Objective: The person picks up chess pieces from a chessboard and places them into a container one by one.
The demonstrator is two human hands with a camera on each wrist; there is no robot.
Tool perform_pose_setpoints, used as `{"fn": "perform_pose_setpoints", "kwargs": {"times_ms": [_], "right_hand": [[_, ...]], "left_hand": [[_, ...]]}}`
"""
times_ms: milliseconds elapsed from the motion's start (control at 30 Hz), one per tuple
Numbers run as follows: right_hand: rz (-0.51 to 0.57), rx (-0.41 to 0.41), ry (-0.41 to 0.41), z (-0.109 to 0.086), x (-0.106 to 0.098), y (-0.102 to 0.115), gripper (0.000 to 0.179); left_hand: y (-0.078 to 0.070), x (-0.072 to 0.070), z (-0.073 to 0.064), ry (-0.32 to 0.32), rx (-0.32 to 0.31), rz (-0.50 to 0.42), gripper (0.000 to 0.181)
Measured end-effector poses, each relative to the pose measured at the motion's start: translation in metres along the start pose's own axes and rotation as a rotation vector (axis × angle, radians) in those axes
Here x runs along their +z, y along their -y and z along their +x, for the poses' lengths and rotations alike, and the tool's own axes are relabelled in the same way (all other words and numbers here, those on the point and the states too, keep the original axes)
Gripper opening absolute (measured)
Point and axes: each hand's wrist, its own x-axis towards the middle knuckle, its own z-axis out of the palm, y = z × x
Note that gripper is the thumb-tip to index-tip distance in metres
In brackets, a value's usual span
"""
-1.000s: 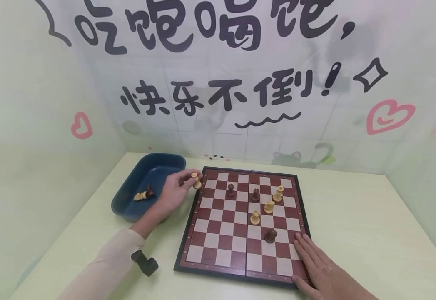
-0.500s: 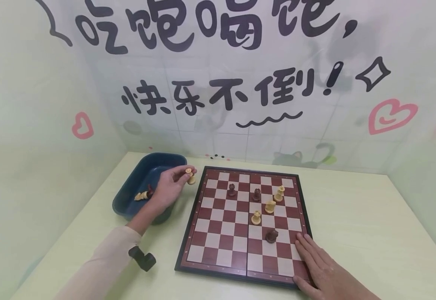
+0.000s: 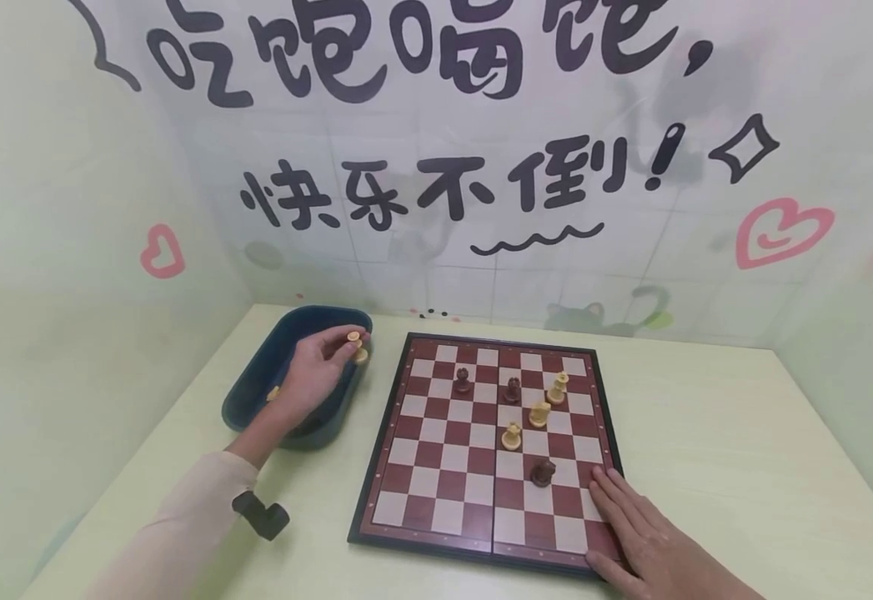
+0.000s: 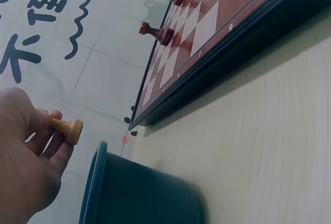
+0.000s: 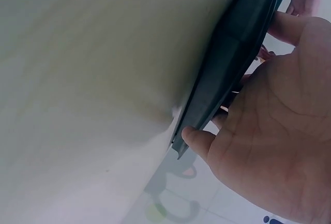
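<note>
Pinching pale pawn [image 3: 357, 346] over blue bin [image 3: 256, 392], left hand [image 3: 314, 372]; right hand [image 3: 642, 542] flat on chessboard [image 3: 436, 479].

A pale wooden chess piece [image 3: 357, 345], a pawn by its round head and flared base, is pinched between the fingertips of the left hand [image 3: 314, 377] and lies tilted on its side, base outward, in the air over the right end of a dark blue plastic tub [image 3: 251, 392]. In the left wrist view the piece [image 4: 65, 127] sits just above the tub's rim [image 4: 95, 177].
</note>
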Motion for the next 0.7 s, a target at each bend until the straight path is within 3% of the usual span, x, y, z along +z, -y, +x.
{"fn": "perform_pose_setpoints", "kwargs": {"times_ms": [467,700], "right_hand": [[0.012,-0.003,0.008,0.000,0.001,0.000,0.080],[-0.015,-0.055,-0.039,0.000,0.004,-0.002,0.080]], "left_hand": [[0.009,-0.022,-0.012,-0.026,-0.004,0.003,0.026],[0.012,-0.029,-0.015,-0.042,0.000,0.008,0.026]]}}
